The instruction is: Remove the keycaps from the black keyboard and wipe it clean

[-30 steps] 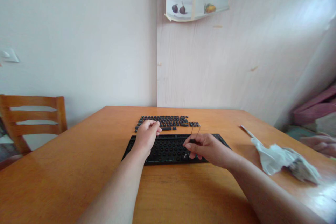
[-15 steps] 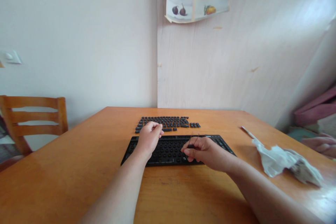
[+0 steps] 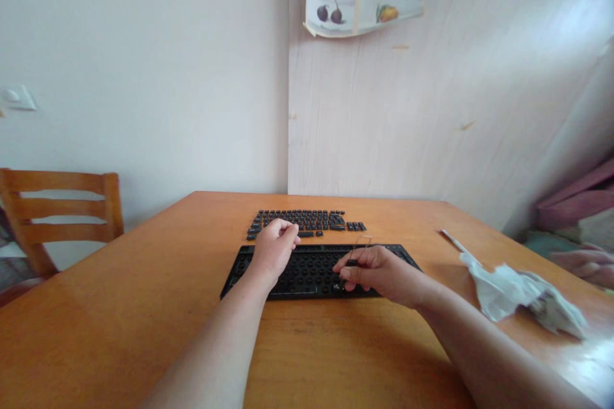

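A black keyboard point(image 3: 307, 273) lies across the table, most of its keycaps off and the bare sockets showing. Over its right half, my right hand point(image 3: 371, 273) is closed on a small keycap puller point(image 3: 352, 262) with a dark body; its thin wire loops stick up above the fingers. My left hand point(image 3: 277, 244) hovers at the keyboard's back left edge with fingers curled and pinched together; what they hold, if anything, is hidden. Behind it, loose black keycaps point(image 3: 311, 220) lie laid out in keyboard-like rows, partly covered by that hand.
To the right, a crumpled white tissue point(image 3: 501, 291) and a greyish cloth or wad point(image 3: 556, 312) lie on the wooden table point(image 3: 144, 281), with a thin white stick point(image 3: 453, 240) beside them. A wooden chair point(image 3: 67, 211) stands at the left. The wall rises behind the table.
My right hand has shifted slightly right, and the puller's wire loops now lean further right. My left hand stays nearly in place. The whole view has tilted down a little.
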`<state>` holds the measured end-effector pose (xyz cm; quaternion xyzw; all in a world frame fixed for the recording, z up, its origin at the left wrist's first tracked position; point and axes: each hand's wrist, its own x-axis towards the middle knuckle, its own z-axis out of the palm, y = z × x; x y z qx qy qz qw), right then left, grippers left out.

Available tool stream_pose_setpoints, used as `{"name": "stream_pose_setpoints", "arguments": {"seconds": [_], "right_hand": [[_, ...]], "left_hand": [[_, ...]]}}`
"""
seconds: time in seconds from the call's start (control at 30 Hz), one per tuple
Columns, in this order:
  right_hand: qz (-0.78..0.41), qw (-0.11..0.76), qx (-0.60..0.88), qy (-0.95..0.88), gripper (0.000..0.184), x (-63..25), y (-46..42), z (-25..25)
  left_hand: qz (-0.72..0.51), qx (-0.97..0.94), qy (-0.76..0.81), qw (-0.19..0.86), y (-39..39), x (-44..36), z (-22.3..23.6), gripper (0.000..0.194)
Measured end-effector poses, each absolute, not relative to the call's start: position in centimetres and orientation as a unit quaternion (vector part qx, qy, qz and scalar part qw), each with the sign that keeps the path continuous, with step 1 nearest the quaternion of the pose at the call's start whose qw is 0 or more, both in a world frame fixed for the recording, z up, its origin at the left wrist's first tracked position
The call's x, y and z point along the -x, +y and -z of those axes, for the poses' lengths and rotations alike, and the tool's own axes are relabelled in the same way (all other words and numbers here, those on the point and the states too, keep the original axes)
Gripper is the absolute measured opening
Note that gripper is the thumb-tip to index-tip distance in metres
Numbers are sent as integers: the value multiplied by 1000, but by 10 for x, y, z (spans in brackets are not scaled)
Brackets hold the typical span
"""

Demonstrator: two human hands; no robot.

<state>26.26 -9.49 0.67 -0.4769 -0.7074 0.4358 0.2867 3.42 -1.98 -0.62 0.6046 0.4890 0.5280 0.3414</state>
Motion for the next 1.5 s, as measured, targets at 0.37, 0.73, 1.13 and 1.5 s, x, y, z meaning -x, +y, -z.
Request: {"name": "stream_pose_setpoints", "arguments": {"seconds": [0.37, 0.73, 1.13, 1.5], "right_hand": [[-447, 288, 463, -709, 31, -265, -96, -6], [-429, 271, 459, -729, 31, -265, -94, -4], [-348, 351, 516, -700, 33, -240, -97, 6], [-322, 386, 578, -643, 33, -227, -99, 10]], "left_hand": [[-522, -611, 490, 337, -19, -34, 7, 27], [-513, -625, 487, 332, -19, -34, 8, 29], [-491, -651, 475, 330, -19, -36, 9, 30], [-404, -725, 413, 375, -34, -51, 10, 25]]}}
